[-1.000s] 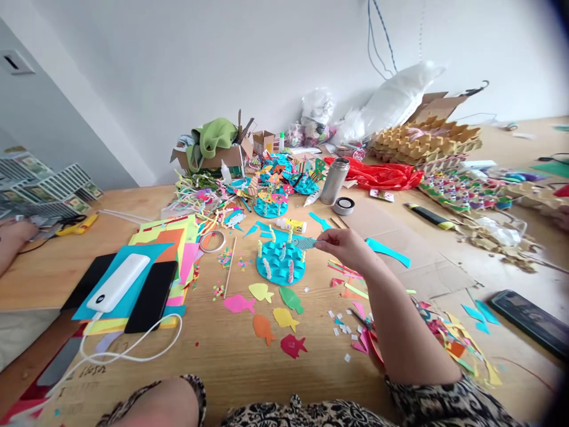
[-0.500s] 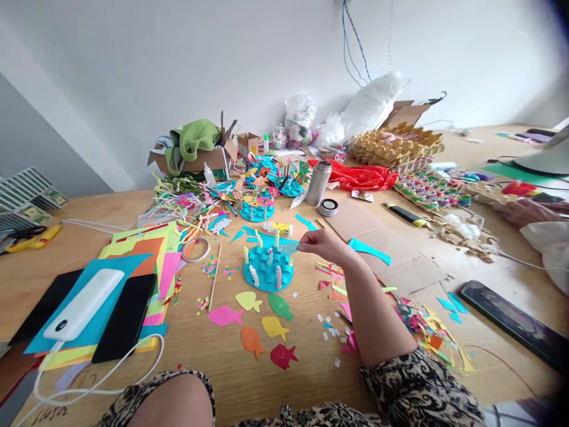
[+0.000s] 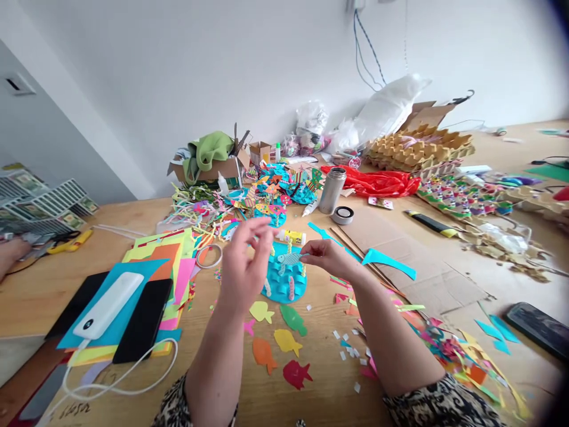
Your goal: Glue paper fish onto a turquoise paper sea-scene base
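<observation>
My right hand (image 3: 326, 257) pinches the tail end of a pale blue-grey paper fish (image 3: 288, 259), holding it over the round blue paper base (image 3: 278, 287). Twisted pale and pink posts stand up from that base. My left hand (image 3: 249, 261) is raised at the base's left side, fingers loosely curled and apart with nothing between them; it hides part of the base. In front lie loose paper fish: a light yellow one (image 3: 262, 312), a green one (image 3: 293, 319), a deeper yellow one (image 3: 287, 341), an orange one (image 3: 264, 356) and a red one (image 3: 297, 374).
A glue bottle (image 3: 292, 237) lies behind the base, near a steel flask (image 3: 332, 191). Coloured paper sheets (image 3: 178, 261) with a power bank (image 3: 109, 304) and a phone (image 3: 143, 320) are at left. Paper scraps (image 3: 444, 350) litter the right. Another person's hand (image 3: 11, 256) shows far left.
My left hand has come up into view beside the blue base. My right hand still holds the fish over it. The view has shifted left, and another person's hand appears at far left.
</observation>
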Available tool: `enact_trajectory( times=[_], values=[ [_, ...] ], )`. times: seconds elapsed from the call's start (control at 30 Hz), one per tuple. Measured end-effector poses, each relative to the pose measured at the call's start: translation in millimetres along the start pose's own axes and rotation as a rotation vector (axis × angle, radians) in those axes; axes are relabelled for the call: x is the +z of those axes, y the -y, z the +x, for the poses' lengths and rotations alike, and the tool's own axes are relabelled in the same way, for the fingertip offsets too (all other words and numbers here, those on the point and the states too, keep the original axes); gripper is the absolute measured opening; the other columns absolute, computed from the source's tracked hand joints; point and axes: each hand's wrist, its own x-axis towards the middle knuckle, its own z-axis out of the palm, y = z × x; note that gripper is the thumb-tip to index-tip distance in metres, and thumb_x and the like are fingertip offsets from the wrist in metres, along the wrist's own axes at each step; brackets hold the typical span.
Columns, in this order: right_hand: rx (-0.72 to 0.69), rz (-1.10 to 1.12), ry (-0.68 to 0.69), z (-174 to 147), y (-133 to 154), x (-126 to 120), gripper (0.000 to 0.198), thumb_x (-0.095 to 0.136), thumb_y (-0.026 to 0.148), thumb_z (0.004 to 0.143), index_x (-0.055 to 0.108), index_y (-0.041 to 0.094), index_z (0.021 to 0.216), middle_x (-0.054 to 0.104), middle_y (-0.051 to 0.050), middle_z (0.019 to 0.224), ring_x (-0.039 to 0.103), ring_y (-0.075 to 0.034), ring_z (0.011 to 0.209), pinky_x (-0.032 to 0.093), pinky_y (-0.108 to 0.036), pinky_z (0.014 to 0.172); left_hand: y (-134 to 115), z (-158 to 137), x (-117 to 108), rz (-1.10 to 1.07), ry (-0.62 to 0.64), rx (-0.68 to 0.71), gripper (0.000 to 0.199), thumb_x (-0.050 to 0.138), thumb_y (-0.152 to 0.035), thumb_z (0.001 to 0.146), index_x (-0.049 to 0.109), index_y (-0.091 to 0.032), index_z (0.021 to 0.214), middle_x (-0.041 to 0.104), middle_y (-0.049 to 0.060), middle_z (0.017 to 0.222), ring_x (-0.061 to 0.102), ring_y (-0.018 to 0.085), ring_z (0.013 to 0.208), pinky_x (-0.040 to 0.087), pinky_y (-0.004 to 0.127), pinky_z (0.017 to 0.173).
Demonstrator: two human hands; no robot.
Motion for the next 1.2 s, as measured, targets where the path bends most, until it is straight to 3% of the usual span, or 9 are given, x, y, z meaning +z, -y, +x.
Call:
enact_trajectory(
  times=[0.1, 0.27, 0.43, 0.63, 0.97, 1.2],
  values=[
    [-0.017, -0.018, -0.020, 0.3, 6.8, 3.9, 0.021, 0.066, 0.038, 0.077, 0.067, 0.017, 0.077, 0.062, -0.001, 0.068, 0.053, -0.014, 0.062, 0.041, -0.027, 0.060, 19.9, 14.6, 9.2, 0.065, 0.138, 0.016, 0.023, 0.054, -0.026, 0.090, 0.062, -0.018, 0.109, 0.072, 0.009, 0.098, 0.067, 0.021, 0.093, 0.052, 0.031, 0.080],
    [-0.103, -0.096, -0.092, 1.2, 13.2, 8.3, 0.012, 0.068, 0.029, 0.077, 0.069, 0.018, 0.073, 0.064, -0.003, 0.075, 0.057, -0.016, 0.073, 0.044, -0.030, 0.069, 47.0, 27.5, 10.3, 0.308, 0.170, 0.072, 0.030, 0.053, -0.014, 0.086, 0.062, -0.020, 0.114, 0.073, 0.008, 0.100, 0.066, 0.022, 0.097, 0.049, 0.035, 0.085],
    [-0.183, -0.141, -0.125, 2.6, 11.0, 12.6, 0.014, 0.070, 0.031, 0.079, 0.072, 0.020, 0.071, 0.061, -0.002, 0.072, 0.056, -0.017, 0.076, 0.044, -0.030, 0.070, 53.3, 28.7, 1.8, 0.468, 0.249, 0.070, 0.036, 0.051, -0.011, 0.086, 0.059, -0.020, 0.120, 0.073, 0.007, 0.098, 0.065, 0.023, 0.099, 0.048, 0.038, 0.090],
    [-0.364, -0.139, -0.186, 3.0, 8.7, 15.0, 0.025, 0.068, 0.044, 0.082, 0.073, 0.022, 0.071, 0.056, -0.003, 0.070, 0.053, -0.017, 0.073, 0.043, -0.033, 0.070, 53.3, 29.2, -0.4, 0.586, 0.244, 0.075, 0.036, 0.050, -0.009, 0.087, 0.059, -0.022, 0.120, 0.074, 0.003, 0.095, 0.060, 0.022, 0.107, 0.048, 0.038, 0.091],
    [-0.412, -0.160, -0.277, 3.5, 4.7, 13.8, 0.022, 0.066, 0.042, 0.084, 0.072, 0.024, 0.072, 0.056, -0.002, 0.071, 0.053, -0.018, 0.073, 0.041, -0.036, 0.074, 58.0, 29.7, 4.6, 0.571, 0.245, 0.090, 0.036, 0.053, -0.007, 0.086, 0.060, -0.021, 0.119, 0.073, 0.003, 0.098, 0.059, 0.020, 0.109, 0.046, 0.037, 0.097],
    [-0.513, -0.240, -0.443, 0.1, 12.0, 8.0, 0.015, 0.064, 0.031, 0.087, 0.072, 0.024, 0.077, 0.055, -0.002, 0.072, 0.051, -0.018, 0.072, 0.040, -0.035, 0.070, 61.7, 31.3, 10.0, 0.528, 0.215, 0.122, 0.037, 0.049, -0.005, 0.087, 0.059, -0.018, 0.121, 0.071, 0.007, 0.100, 0.059, 0.019, 0.108, 0.049, 0.035, 0.095]
  ],
)
